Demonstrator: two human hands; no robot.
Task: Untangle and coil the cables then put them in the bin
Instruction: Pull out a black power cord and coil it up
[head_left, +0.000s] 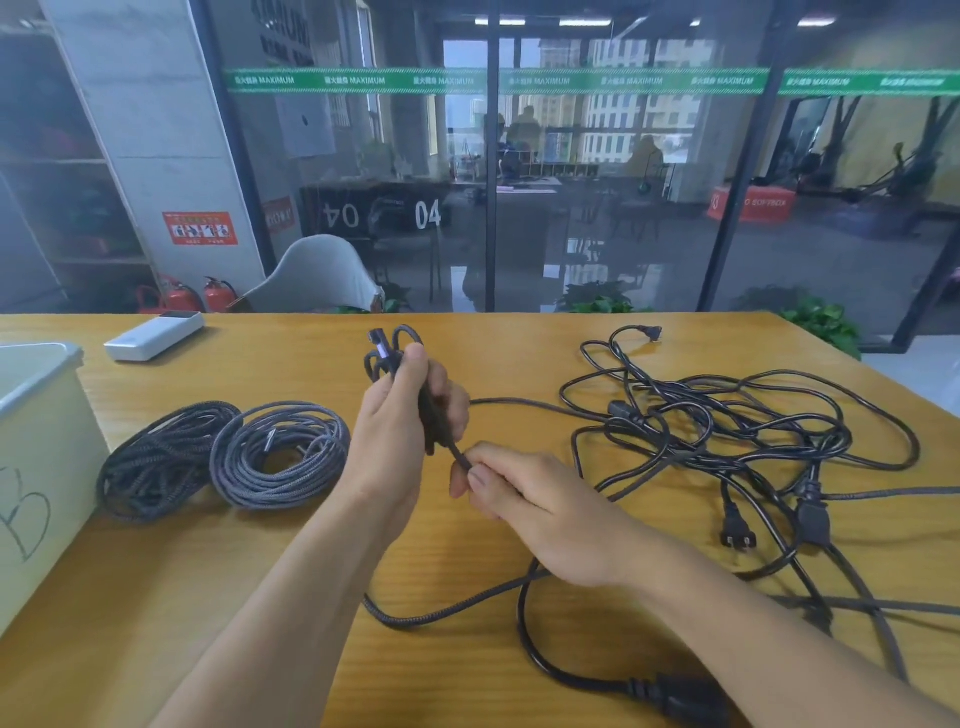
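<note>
My left hand (402, 415) grips a small bundle of braided grey cable (390, 349), its loops sticking out above my fist. My right hand (524, 506) pinches the same cable just below that bundle, and the strand trails under my wrist across the table (405, 616). Two finished coils lie at the left: a dark braided coil (158, 460) and a grey braided coil (280, 452). A tangle of black power cables (727, 426) with plugs (735, 530) sprawls at the right. The pale bin (36, 467) stands at the left edge.
A white power bank (154, 335) lies near the far left edge of the wooden table (260, 597). A black connector (675, 699) rests near the front edge. A grey chair (317, 278) stands behind the table, before a glass wall.
</note>
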